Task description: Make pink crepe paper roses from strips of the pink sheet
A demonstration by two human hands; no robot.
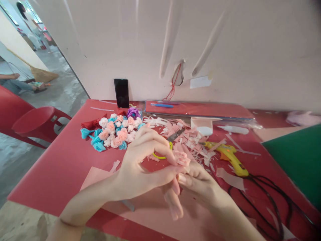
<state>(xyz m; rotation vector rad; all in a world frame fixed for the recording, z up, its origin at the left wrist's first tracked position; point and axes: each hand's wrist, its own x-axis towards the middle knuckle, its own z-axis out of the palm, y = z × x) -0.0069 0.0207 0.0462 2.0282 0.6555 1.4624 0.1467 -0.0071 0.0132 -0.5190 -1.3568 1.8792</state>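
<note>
Above the red table, a small pink paper flower (182, 158) is held between my two hands. My left hand (142, 160) pinches its petals from the left with thumb and forefinger. From below, my right hand (198, 182) grips the flower's base, which its fingers hide. Beneath the hands lies a large sheet of pink paper (140, 217). Just behind them, scissors with yellow handles (163, 156) rest partly under pink paper scraps (185, 134). To the left is a cluster of finished paper flowers (116, 134) in pink, white and blue, with a purple one (133, 113) at the back.
A yellow glue gun (233, 157) with a black cord (273, 194) lies at the right. A phone (121, 93) leans on the white panel (125, 43). Behind the scraps are a blue pen (162, 105) and a white glue bottle (234, 129). Red chairs (35, 124) stand left.
</note>
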